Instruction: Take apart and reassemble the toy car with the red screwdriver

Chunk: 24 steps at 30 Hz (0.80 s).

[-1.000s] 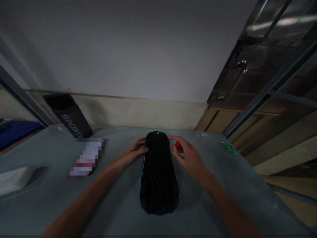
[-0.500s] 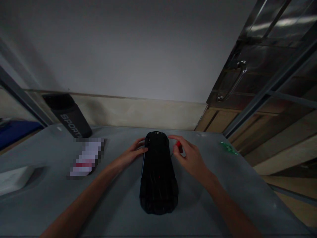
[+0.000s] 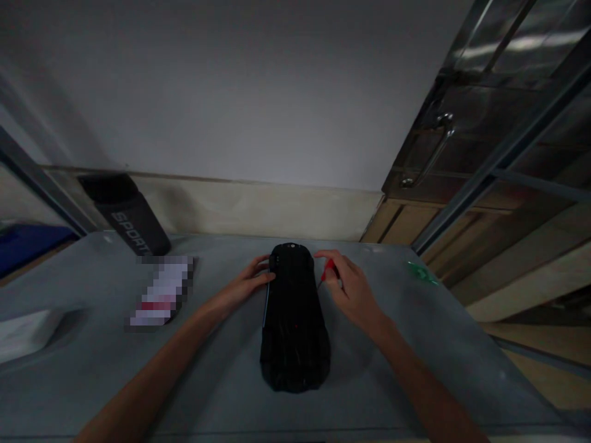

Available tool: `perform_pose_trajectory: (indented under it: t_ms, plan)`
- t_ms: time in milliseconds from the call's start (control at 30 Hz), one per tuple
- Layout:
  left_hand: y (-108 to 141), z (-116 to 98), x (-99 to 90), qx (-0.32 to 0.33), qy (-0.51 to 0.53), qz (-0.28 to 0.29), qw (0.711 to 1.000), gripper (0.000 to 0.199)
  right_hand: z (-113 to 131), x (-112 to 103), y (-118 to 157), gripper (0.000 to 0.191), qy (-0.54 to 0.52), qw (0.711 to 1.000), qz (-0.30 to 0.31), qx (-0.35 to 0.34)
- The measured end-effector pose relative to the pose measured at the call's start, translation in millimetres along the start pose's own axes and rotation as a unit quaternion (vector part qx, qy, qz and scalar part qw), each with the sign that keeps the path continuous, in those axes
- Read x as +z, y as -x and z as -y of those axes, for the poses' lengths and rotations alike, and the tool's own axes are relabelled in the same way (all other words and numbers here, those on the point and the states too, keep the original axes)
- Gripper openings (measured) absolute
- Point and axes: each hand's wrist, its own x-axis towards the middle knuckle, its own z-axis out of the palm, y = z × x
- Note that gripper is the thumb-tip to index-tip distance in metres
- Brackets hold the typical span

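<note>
Black car-shaped body [image 3: 295,326] lies on smooth grey table [image 3: 221,387], room flanking its near end; half-open left hand [image 3: 244,286] touches its edge, right hand [image 3: 351,288] pinches red-handled tool [image 3: 329,266].

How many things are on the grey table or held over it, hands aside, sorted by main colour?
Black or dark grey: 2, the car-shaped thing and the bottle
White or pale: 2, the block-shaped thing and the pixelated item
Red: 1, the tool
Green: 1, the packet
Total: 6
</note>
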Motion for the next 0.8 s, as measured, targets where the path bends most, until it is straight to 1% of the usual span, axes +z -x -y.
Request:
perform_pose_trajectory:
  t_ms: [67, 100, 167, 233, 300, 400, 467, 567, 633, 667, 733, 800]
  plan:
    - [1, -1, 0.7, 0.001, 0.004, 0.000, 1.000, 0.076, 1, -3, -4, 0.023, 0.005, 1.000, 0.015, 0.026]
    - [1, -1, 1.1, 0.002, 0.004, 0.001, 1.000, 0.075, 2, -5, -8, 0.021, 0.006, 0.999, 0.034, 0.038]
    - [2, -1, 1.3, 0.007, 0.002, 0.005, 1.000, 0.073, 6, -13, -15, 0.020, 0.007, 0.994, 0.096, 0.047]
    - [1, 0, 0.7, 0.011, 0.000, 0.012, 1.000, 0.075, 10, -24, -22, 0.021, 0.008, 0.985, 0.169, 0.039]
    - [-1, 3, -0.7, 0.020, -0.005, 0.023, 1.000, 0.077, 15, -34, -29, 0.023, 0.012, 0.973, 0.227, 0.026]
    - [-3, 7, -2.4, 0.029, -0.008, 0.029, 0.999, 0.075, 23, -44, -41, 0.017, 0.041, 0.960, 0.277, 0.002]
    - [-4, 8, -2.3, 0.030, -0.003, 0.031, 0.999, 0.076, 30, -48, -51, 0.012, 0.071, 0.953, 0.293, -0.004]
    - [-3, 6, -0.6, 0.029, 0.007, 0.033, 0.999, 0.078, 47, -51, -67, 0.021, 0.095, 0.953, 0.289, -0.005]
    - [-1, 3, 0.6, 0.027, 0.010, 0.032, 0.999, 0.078, 63, -48, -76, 0.023, 0.081, 0.959, 0.270, -0.020]
    - [0, 3, 0.9, 0.027, 0.010, 0.033, 0.999, 0.078, 70, -45, -79, 0.023, 0.065, 0.962, 0.264, -0.031]
    - [1, 2, 0.7, 0.028, 0.010, 0.037, 0.999, 0.079, 83, -35, -83, 0.021, 0.033, 0.960, 0.273, -0.050]
    - [2, 3, -0.6, 0.037, 0.002, 0.046, 0.998, 0.078, 90, -22, -83, 0.019, 0.028, 0.958, 0.281, -0.058]
